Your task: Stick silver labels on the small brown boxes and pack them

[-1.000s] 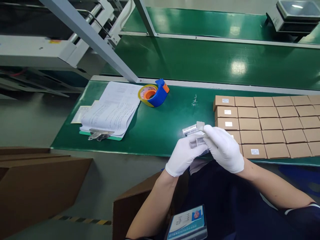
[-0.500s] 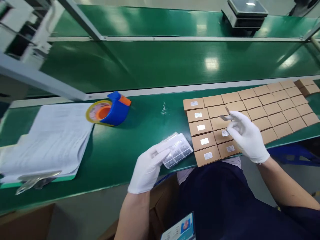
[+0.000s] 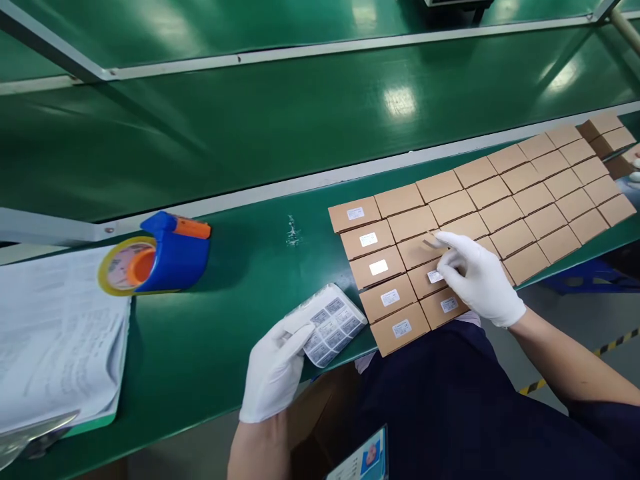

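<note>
Several rows of small brown cardboard boxes (image 3: 485, 193) lie side by side on the green bench. White labels (image 3: 379, 267) sit on the left column and on two front boxes of the second column. My left hand (image 3: 274, 369), in a white glove, pinches a sheet of labels (image 3: 333, 330) between thumb and fingers, left of the boxes. In my gloved right hand (image 3: 480, 277), thumb and forefinger hold a small thin piece that looks like a clear label (image 3: 433, 241), above the second column. Whether it touches a box I cannot tell.
A blue tape dispenser (image 3: 183, 257) with yellow tape stands at left, beside a clipboard with papers (image 3: 55, 333). A metal rail (image 3: 280, 191) runs behind the boxes. Another person's gloved hand (image 3: 635, 175) shows at the far right edge.
My view has swung right and closer to the boxes. My hands have parted: the left keeps the label sheet, while the right has moved over the boxes with the thin piece.
</note>
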Demonstrator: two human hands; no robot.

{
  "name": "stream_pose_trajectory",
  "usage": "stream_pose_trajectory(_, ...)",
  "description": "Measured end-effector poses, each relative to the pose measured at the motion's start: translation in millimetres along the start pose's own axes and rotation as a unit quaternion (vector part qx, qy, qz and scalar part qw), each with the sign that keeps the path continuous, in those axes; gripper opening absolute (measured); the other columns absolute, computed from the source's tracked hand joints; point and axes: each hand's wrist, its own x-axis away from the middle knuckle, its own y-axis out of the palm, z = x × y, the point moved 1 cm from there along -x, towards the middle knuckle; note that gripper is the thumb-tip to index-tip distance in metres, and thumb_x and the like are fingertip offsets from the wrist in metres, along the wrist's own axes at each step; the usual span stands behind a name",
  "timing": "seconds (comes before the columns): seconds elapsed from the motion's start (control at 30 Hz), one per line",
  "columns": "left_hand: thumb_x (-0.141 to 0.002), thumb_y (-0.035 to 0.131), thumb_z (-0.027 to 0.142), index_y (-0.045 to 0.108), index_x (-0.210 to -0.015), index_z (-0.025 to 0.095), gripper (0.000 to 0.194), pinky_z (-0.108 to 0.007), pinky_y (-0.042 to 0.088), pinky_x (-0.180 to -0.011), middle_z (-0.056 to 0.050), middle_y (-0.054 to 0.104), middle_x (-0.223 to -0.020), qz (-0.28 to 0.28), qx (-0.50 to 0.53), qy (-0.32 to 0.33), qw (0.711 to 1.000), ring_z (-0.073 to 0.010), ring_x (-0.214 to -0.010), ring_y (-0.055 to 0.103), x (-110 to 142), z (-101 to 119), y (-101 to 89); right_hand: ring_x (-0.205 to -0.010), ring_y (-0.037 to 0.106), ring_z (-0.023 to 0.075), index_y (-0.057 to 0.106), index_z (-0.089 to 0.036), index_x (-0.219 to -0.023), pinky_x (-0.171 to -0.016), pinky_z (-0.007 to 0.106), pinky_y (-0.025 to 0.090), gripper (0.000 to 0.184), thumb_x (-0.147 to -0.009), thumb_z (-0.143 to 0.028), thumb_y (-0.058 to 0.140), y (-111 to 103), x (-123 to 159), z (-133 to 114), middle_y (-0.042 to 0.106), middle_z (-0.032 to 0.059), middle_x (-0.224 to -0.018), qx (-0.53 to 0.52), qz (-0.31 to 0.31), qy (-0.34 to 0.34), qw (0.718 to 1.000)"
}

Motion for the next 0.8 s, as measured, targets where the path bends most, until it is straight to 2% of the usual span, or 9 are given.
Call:
stream_pose_trajectory(0.3, -0.063, 0.097, 0.033, 0.079, -0.112, 0.017, 0.055, -0.051, 0.053, -0.112, -0.013, 0.074, -0.128, -0.001, 0.007, -0.006, 1.0, -0.0384, -0.128, 0.064, -1.6, -1.7, -3.4, -0.079, 0.071, 0.0184, 0.057, -0.026, -0.138, -0.08, 0.038, 0.063, 0.053, -0.09, -0.005, 0.049, 4.2, 4.7, -0.3, 0.071, 0.0011, -0.092, 0.038, 0.002, -0.021, 0.999)
stream_pose_trajectory(0.4, -0.062, 0.098, 0.034, 0.08, -0.11, 0.016, 0.054, -0.053, 0.053, -0.112, -0.013, 0.075, -0.125, 0.006, 0.006, -0.005, 1.0, -0.0388, -0.127, 0.065, 0.0, 1.1, -0.6, -0.088, 0.071, 0.0207, 0.053, -0.029, -0.145, -0.08, 0.038, 0.062, 0.06, -0.091, -0.004, 0.045, 10.4, 4.8, -6.5, 0.071, 0.0042, -0.102, 0.084, -0.012, -0.042, 0.996)
stream_pose_trajectory(0.5, -0.06, 0.099, 0.035, 0.081, -0.105, 0.016, 0.052, -0.055, 0.052, -0.112, -0.014, 0.076, -0.122, 0.011, 0.002, -0.006, 1.0, -0.0398, -0.126, 0.066, 2.9, 5.6, 4.0, -0.105, 0.067, 0.0276, 0.045, -0.028, -0.154, -0.091, 0.046, 0.059, 0.064, -0.093, -0.01, 0.053, 10.2, 3.4, -8.6, 0.069, 0.0096, -0.121, 0.151, -0.02, -0.06, 0.986)
stream_pose_trajectory(0.6, -0.06, 0.099, 0.037, 0.081, -0.103, 0.016, 0.051, -0.053, 0.054, -0.11, -0.013, 0.078, -0.118, 0.012, -0.007, -0.005, 1.0, -0.0394, -0.123, 0.067, 5.6, 10.1, 5.4, -0.112, 0.063, 0.0353, 0.048, -0.024, -0.152, -0.101, 0.059, 0.051, 0.066, -0.09, -0.02, 0.069, -2.6, -0.2, -0.7, 0.069, 0.0135, -0.121, 0.227, 0.034, -0.065, 0.971)
stream_pose_trajectory(0.7, -0.06, 0.098, 0.038, 0.082, -0.103, 0.017, 0.05, -0.047, 0.061, -0.102, -0.013, 0.078, -0.116, 0.018, -0.023, 0.001, 1.0, -0.0373, -0.117, 0.07, 5.8, 14.6, 1.3, -0.108, 0.065, 0.0344, 0.055, -0.023, -0.144, -0.097, 0.058, 0.052, 0.053, -0.091, -0.018, 0.065, -18.9, -7.5, 9.4, 0.07, 0.0134, -0.112, 0.224, 0.079, -0.043, 0.97)
stream_pose_trajectory(0.8, -0.059, 0.098, 0.038, 0.082, -0.1, 0.019, 0.048, -0.039, 0.065, -0.089, -0.011, 0.079, -0.112, 0.033, -0.029, 0.004, 0.999, -0.0341, -0.109, 0.073, 3.3, 21.4, -3.8, -0.093, 0.07, 0.0265, 0.061, -0.022, -0.13, -0.085, 0.046, 0.058, 0.035, -0.096, -0.015, 0.054, -26.3, -21.1, 9.8, 0.072, 0.0087, -0.099, 0.12, 0.041, -0.004, 0.992)
